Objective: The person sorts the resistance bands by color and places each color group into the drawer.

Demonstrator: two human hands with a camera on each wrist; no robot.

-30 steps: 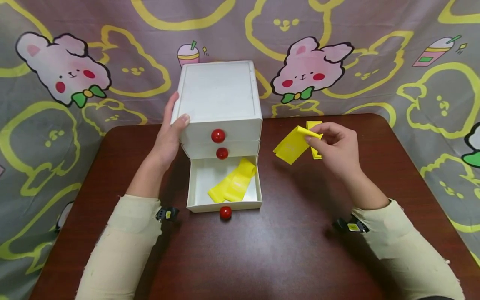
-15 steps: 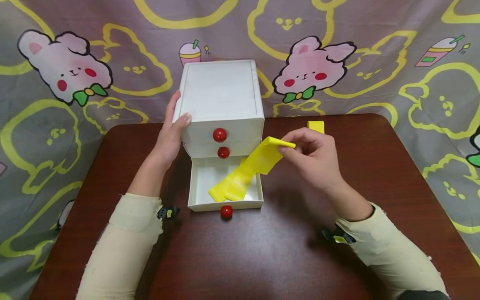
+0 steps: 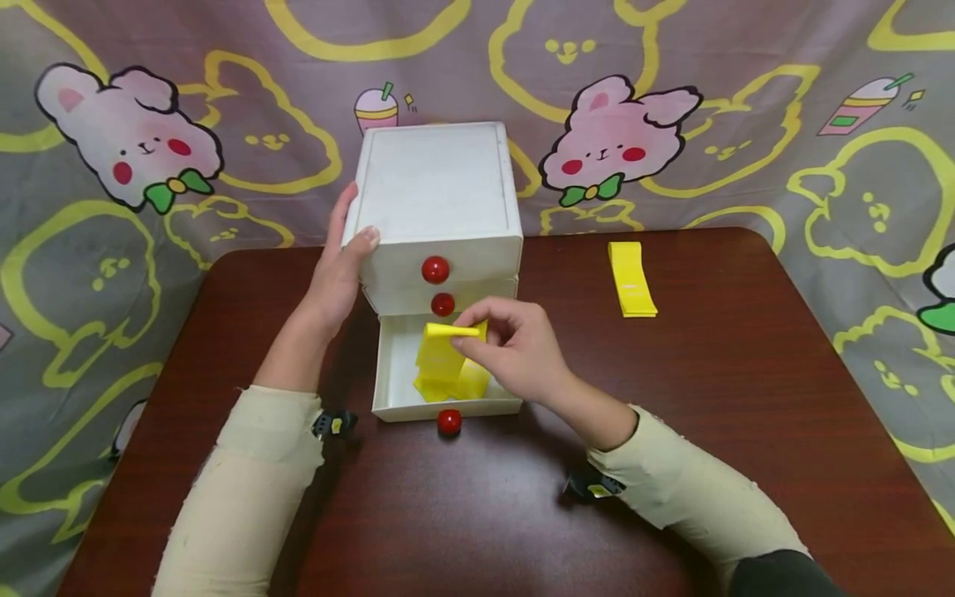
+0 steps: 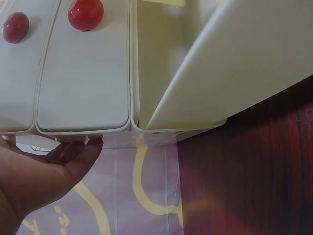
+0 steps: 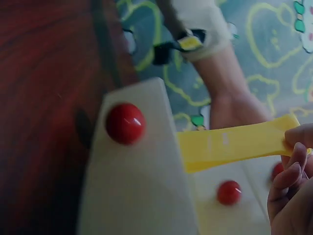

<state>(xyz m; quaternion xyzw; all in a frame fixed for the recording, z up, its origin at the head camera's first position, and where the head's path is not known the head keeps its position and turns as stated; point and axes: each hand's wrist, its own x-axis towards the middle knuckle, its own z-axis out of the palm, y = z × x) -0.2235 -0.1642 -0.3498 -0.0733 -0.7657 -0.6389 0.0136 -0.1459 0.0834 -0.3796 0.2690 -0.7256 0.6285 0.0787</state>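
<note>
A white three-drawer box (image 3: 436,178) with red round knobs stands on the table, its bottom drawer (image 3: 406,413) pulled out. My left hand (image 3: 332,278) grips the box's left side, thumb over the top front edge; the left wrist view shows the fingers (image 4: 90,152) against that side. Thumb and fingers of my right hand (image 3: 525,348) pinch one end of a folded yellow resistance band (image 3: 440,355), which hangs down into the open drawer. Another yellow band (image 3: 474,383) lies beneath it in the drawer, partly hidden by the held band and the hand.
A third yellow band (image 3: 631,278) lies flat on the dark wooden table (image 3: 746,365), right of the box. A patterned cloth (image 3: 448,75) hangs close behind the table. The open drawer's red knob (image 3: 449,422) juts toward the front.
My right hand has carried the pinched band leftward from above the table's right side to over the open drawer, uncovering the band on the table. My left hand stays on the box.
</note>
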